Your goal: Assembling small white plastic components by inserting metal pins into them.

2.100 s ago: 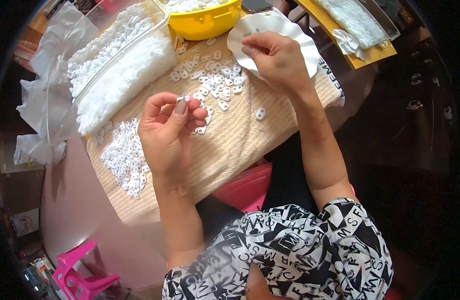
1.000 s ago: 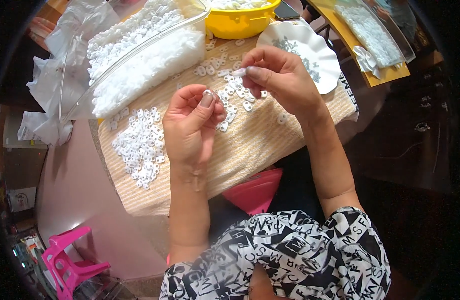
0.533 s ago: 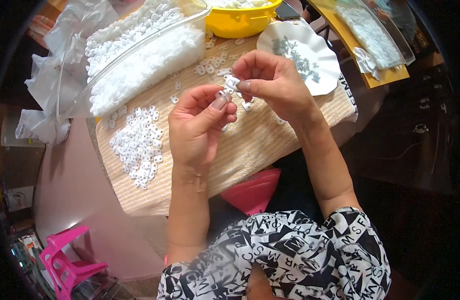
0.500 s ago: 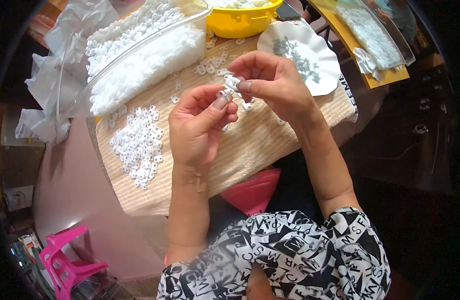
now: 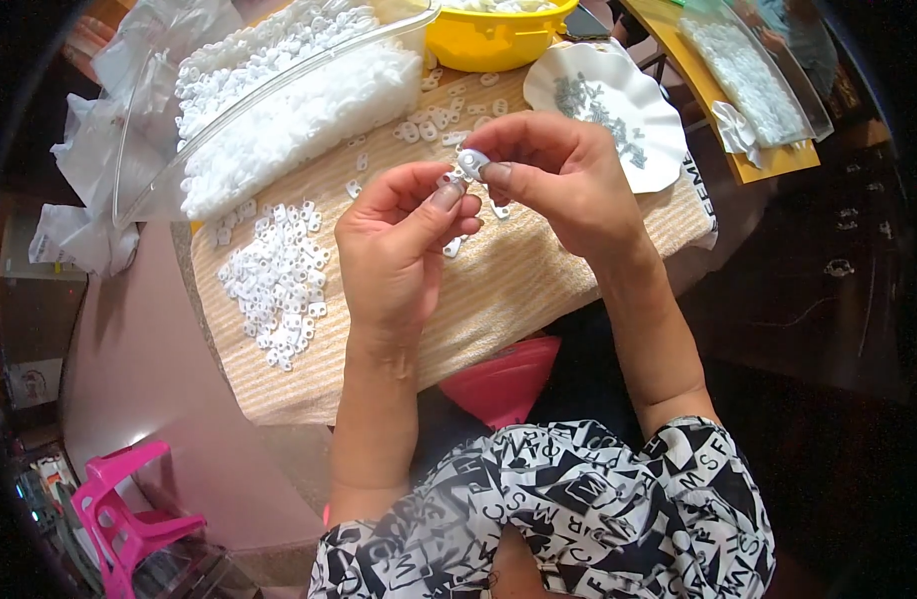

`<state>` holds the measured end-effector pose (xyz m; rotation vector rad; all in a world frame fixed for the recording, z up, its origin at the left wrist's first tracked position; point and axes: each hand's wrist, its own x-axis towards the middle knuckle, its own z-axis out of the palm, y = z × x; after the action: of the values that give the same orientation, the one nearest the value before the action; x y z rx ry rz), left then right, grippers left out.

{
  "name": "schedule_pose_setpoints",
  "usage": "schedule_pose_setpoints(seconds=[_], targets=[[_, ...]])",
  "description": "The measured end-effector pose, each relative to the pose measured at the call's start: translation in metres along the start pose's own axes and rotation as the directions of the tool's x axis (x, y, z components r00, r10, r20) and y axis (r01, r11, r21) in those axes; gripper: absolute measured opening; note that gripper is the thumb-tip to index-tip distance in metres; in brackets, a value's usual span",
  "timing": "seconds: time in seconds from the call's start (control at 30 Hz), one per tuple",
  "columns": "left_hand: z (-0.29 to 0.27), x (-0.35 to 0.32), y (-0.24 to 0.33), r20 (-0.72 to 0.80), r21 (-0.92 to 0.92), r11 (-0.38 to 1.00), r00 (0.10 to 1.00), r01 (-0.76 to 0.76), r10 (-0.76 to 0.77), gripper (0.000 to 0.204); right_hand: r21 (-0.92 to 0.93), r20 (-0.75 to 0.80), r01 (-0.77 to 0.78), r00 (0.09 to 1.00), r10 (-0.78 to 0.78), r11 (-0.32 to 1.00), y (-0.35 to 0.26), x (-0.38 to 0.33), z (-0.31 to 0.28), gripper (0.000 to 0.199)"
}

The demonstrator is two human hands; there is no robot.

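Over the cloth-covered tabletop [image 5: 508, 265] my two hands meet, fingertips close together. My right hand [image 5: 573, 185] pinches a small white plastic piece [image 5: 471, 163] between thumb and fingers. Just left of it, my left hand [image 5: 394, 235] is closed in a pinch on another small white piece, mostly covered by the fingertips. The two pieces appear to touch, but I cannot tell whether they are joined. A pile of small white plastic pieces with holes [image 5: 274, 280] lies left of my left hand. Behind my right hand stands a white wavy-edged plate [image 5: 661, 165] with small grey parts [image 5: 588, 105].
A clear plastic tub [image 5: 394, 30] heaped with white pieces fills the back left, beside crumpled plastic bags [image 5: 79, 145]. A yellow basin [image 5: 493, 40] stands at the back. More loose white pieces [image 5: 429, 125] lie behind my hands. A pink plastic stool [image 5: 129, 509] is at lower left.
The white piece in my right hand has turned, showing more of its rounded face. Both hands stay together in nearly the same place. The view has shifted slightly.
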<state>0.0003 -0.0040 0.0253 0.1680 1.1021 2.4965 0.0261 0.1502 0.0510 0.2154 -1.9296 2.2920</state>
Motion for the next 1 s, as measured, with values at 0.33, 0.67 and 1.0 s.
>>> schedule_pose_setpoints(seconds=[0.33,0.67,1.0], targets=[[0.002,0.001,-0.004,0.014,0.069,0.993,0.995,-0.1,0.099,0.016,-0.173,-0.034,0.069,0.997,-0.076,0.982,0.004,-0.002,0.008,0.015],[-0.003,0.0,-0.006,0.041,0.186,0.963,0.981,-0.195,0.191,0.019,-0.113,-0.012,0.027,1.0,-0.028,0.993,-0.003,-0.004,0.009,0.015],[-0.004,0.001,-0.003,0.29,0.086,0.966,0.934,-0.244,0.21,0.032,0.183,0.093,-0.1,0.992,0.084,0.978,-0.001,-0.003,0.0,0.006]])
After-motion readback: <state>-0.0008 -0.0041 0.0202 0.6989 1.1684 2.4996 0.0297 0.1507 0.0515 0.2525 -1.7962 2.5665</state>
